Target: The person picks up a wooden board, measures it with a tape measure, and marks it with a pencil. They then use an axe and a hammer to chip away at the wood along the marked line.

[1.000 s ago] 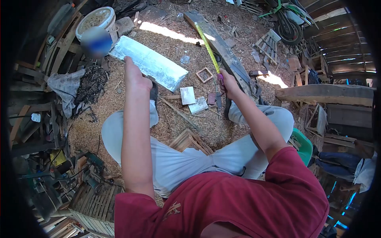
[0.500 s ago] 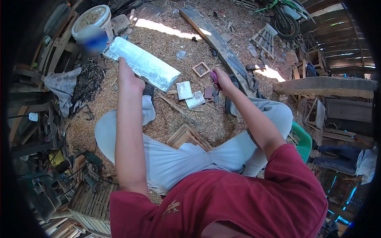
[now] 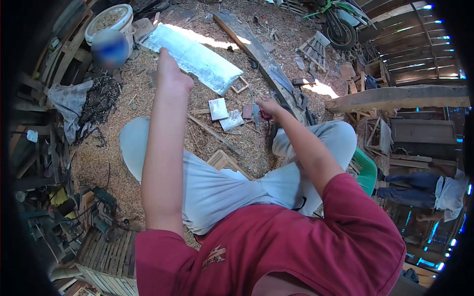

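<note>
My left hand (image 3: 171,74) grips the near edge of a long, shiny silver metal sheet (image 3: 197,56), its fingers hidden underneath. The sheet is held out over the floor and covers part of a small square wooden frame (image 3: 241,86). My right hand (image 3: 271,108) is closed around the purple-pink handle of what look like scissors (image 3: 264,115), low beside my foot; the blades are hard to make out. Between the hands on the floor lie two silver square pieces, one upper (image 3: 217,109) and one lower (image 3: 231,120), with a small brown block (image 3: 247,111) beside them.
Wood shavings cover the floor. A long plank (image 3: 256,52) lies ahead, and a thick beam (image 3: 400,97) juts in at right. A white bucket (image 3: 109,22) stands at upper left, a motorbike (image 3: 340,29) at upper right. A green basin (image 3: 366,170) sits by my right knee. Another person (image 3: 419,190) is at far right.
My left hand has pushed the metal sheet forward and right, so it now overlaps the wooden frame. My right hand has lowered toward the floor with the scissors. The view has shifted slightly.
</note>
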### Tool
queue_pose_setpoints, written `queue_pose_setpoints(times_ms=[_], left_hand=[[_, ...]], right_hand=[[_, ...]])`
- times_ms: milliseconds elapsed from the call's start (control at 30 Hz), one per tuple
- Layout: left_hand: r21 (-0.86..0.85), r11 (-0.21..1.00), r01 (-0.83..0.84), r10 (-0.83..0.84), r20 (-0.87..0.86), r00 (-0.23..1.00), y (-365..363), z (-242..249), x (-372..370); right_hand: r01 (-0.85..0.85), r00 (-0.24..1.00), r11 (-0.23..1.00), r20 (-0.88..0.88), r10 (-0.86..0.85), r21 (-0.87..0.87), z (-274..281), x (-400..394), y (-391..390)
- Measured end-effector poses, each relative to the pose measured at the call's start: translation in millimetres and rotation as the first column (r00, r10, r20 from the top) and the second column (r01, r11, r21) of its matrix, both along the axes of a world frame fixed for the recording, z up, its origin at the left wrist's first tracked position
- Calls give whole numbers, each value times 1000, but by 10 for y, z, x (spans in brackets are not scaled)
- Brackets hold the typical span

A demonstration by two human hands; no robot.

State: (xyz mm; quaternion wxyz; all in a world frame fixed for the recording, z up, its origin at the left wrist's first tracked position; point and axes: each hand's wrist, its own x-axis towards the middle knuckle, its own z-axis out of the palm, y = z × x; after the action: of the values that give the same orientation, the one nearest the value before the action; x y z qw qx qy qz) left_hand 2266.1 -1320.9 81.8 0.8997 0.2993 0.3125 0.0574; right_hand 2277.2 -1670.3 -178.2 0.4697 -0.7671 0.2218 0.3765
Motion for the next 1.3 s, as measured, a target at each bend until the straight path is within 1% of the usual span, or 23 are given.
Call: queue_pose_setpoints(times_ms=[33,133,233,300,333,367,400,433,467,500,567,667,767,867,967,1067,1167,1267,1300], left_hand=[[8,1000,9,-9,8,1000,-32,-28,22],[21,1000,10,-9,-26,1000,-117,-113,66],[69,996,47,-42,-77,996,-268,-233,106],[119,989,91,-77,-116,990,-389,-395,141],[110,991,75,-59,-143,988,-441,-482,171],[103,993,54,-36,-167,985,-509,-571,210],[97,995,34,-15,-187,982,-574,-678,263],[127,991,38,-17,-165,986,-616,-849,312],[149,988,33,-5,-180,984,-637,-1010,371],[174,984,29,6,-197,980,-685,-1113,410],[223,974,27,25,-228,973,-825,-1155,454],[300,951,78,-20,-194,981,-721,-1520,571],[340,936,87,-25,-182,983,-838,-1466,665],[375,921,106,-61,-131,990,-832,-1539,707],[393,911,126,-69,-156,985,-862,-1583,727],[398,907,136,-88,-138,987,-883,-1598,699],[401,908,124,-71,-146,987,-841,-1637,678],[389,915,106,-49,-154,987,-786,-1625,644],[375,922,99,-37,-168,985,-809,-1558,639]], right_hand=[[-53,998,998,32,54,-41,-196,17,-48],[117,992,978,55,-109,-170,-748,-162,-84],[289,956,947,-9,-293,-142,-1595,-541,-44],[237,971,953,6,-240,-190,-1817,-829,8],[207,978,955,14,-209,-212,-2007,-925,25],[175,978,960,-72,-195,-221,-2199,-962,55],[186,974,961,-91,-208,-206,-2282,-978,70],[203,968,960,-109,-226,-191,-2352,-993,83],[221,961,959,-125,-245,-176,-2418,-992,97],[229,962,953,-106,-253,-197,-2503,-971,101],[240,961,941,-80,-266,-240,-2661,-995,124],[264,963,941,10,-268,-210,-2219,-927,202],[348,934,908,4,-357,-231,-2235,-905,239],[368,922,903,-40,-385,-221,-2009,-836,266],[326,920,878,-94,-380,-351,-1880,-737,309],[327,903,828,-109,-416,-456,-1912,-702,398],[351,867,781,-137,-479,-516,-2091,-689,444],[323,875,832,-193,-444,-451,-1861,-728,336],[295,896,856,-187,-402,-425,-1876,-760,289]])
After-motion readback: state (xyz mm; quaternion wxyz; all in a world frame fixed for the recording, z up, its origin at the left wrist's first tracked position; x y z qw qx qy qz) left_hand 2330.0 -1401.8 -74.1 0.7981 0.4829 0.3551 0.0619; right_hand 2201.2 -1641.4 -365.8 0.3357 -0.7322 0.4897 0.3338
